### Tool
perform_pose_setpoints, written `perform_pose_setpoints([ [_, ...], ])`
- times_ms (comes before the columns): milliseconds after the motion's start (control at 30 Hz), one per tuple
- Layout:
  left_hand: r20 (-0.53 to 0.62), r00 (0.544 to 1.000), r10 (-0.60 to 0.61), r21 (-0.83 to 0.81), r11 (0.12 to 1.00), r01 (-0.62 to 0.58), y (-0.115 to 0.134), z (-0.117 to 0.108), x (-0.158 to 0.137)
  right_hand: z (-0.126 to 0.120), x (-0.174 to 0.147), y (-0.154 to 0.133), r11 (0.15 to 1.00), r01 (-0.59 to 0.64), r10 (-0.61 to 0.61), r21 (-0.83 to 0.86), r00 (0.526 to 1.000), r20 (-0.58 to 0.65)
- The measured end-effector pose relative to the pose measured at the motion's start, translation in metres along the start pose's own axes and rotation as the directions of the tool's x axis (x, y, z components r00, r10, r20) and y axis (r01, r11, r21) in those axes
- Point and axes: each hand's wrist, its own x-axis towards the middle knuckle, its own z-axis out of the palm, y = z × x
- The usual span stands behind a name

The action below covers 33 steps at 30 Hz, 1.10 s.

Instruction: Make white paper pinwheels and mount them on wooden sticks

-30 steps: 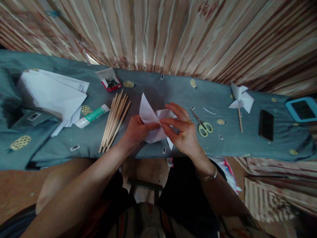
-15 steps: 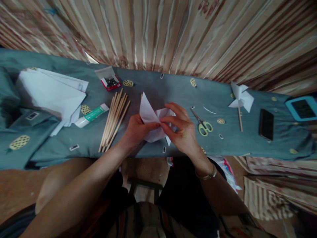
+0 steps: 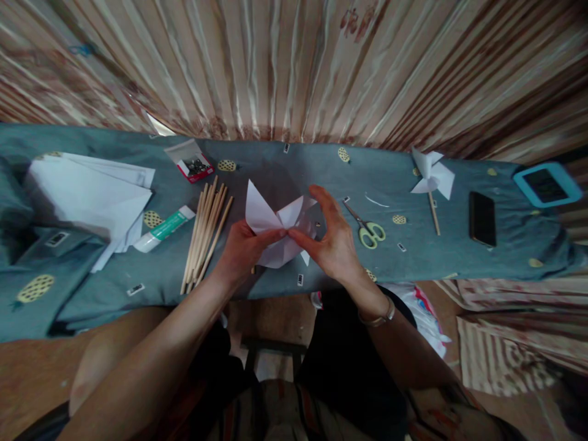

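At the far left we see loose white sheets (image 3: 92, 193), with a green-and-white tube (image 3: 164, 229) just beside them; its contents do not show. Next comes 1 small red box (image 3: 201, 176), its lid up, many shiny metal pieces (image 3: 195, 166) inside, and below it a bundle of wooden sticks (image 3: 204, 236). Our left hand (image 3: 241, 248) pinches the folded paper (image 3: 278, 251), thumb over its centre. The folded paper sits between our hands, mid-table. Our right hand (image 3: 334, 242) is arched wide, thumb tip at that same centre; we cannot tell whether its forefinger touches the right flap. Farther right lie green-handled scissors (image 3: 371, 234), 1 white pinwheel (image 3: 434, 176), 1 dark phone (image 3: 482, 218) and 1 blue-framed device (image 3: 546, 185). Beneath, we have a teal cloth (image 3: 316, 165) with yellow pineapples, wrinkled at its left end. Striped curtains (image 3: 257, 67) hang behind; a white plastic bag (image 3: 427, 312) shows against the brown floor (image 3: 27, 380).
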Motion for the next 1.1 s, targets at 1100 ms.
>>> perform_pose_setpoints([
  [1100, -0.124, 0.978, 0.166, 0.042, 0.986, -0.162, -0.001, -0.001, 0.006, 0.012, 0.016, 0.0, 0.353, -0.63, 0.457, 0.692, 0.761, 0.459],
])
